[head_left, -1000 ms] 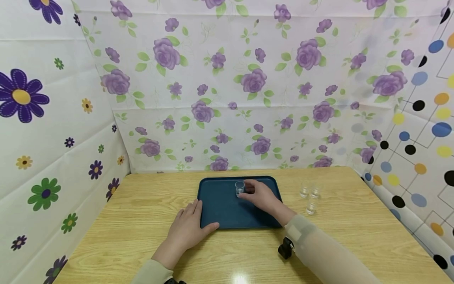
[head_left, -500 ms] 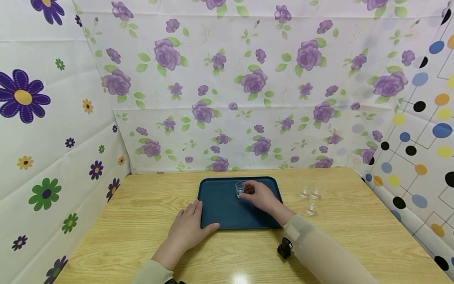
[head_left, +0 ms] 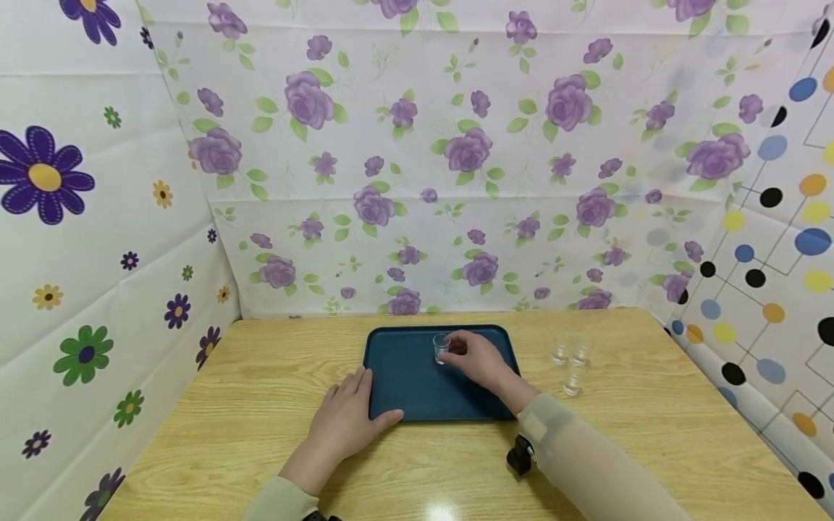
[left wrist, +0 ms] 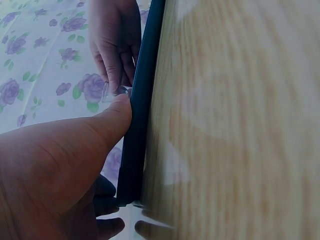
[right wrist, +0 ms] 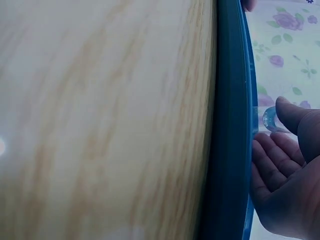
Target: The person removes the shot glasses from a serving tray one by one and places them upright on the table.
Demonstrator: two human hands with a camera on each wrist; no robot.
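A small clear shot glass [head_left: 441, 349] stands upright toward the back of a dark blue tray [head_left: 407, 391]. My right hand [head_left: 478, 359] reaches over the tray's right part and holds the glass from its right side, thumb low and index finger near the rim. In the right wrist view, the thumb [right wrist: 292, 116] overlaps the glass [right wrist: 270, 119] behind the tray's rim. My left hand [head_left: 345, 416] rests at the tray's front left corner, fingers stretched along the left edge. Its thumb [left wrist: 114, 120] lies at the front rim in the left wrist view.
To the right of the tray, three more clear shot glasses stand on the wooden table [head_left: 625, 427]: one at left [head_left: 559, 352], one at right [head_left: 579, 352] and a nearer one [head_left: 572, 380]. A flowered cloth [head_left: 417, 217] hangs behind the table.
The hands, the shot glass and the tray stay in nearly the same place. My right forearm has shifted very slightly to the left, and the view has drifted a little.
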